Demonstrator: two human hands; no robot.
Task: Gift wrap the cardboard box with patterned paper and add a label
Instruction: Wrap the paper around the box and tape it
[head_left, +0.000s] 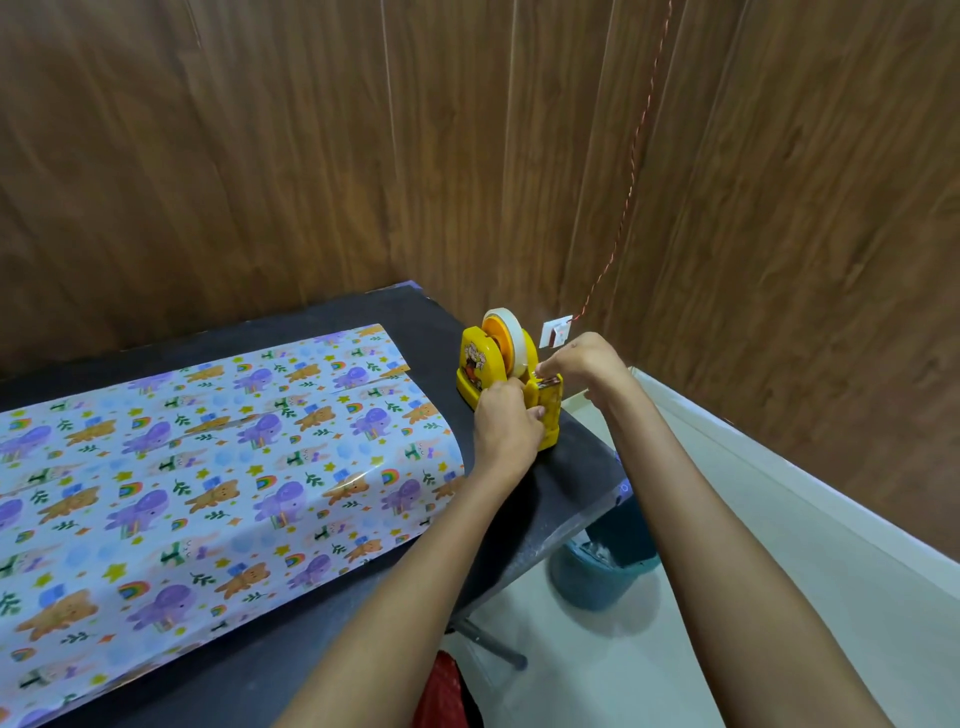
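Step in hand: fetching tape to fix the wrap, with the label not yet reached. Paper (208, 467) lies spread over the table (571, 483), humped along its length. Box not visible, judged to be under that hump. Dispenser (485, 371) stands at the paper's 3 o'clock, near the table's end. Left hand (506, 423) is at the dispenser's 6 o'clock side, fingers (535, 413) curled round its front and steadying it. Right hand (584, 358) is at its 3 o'clock, fingertips (543, 370) pressed together at the cutter, apparently pinching the free end of the tape (511, 338). The strip itself is too thin to make out. Next move, as judged: draw out a length, tear it down on the cutter while the left hand holds the base firm, then carry the strip toward 9 o'clock to the paper's seam.
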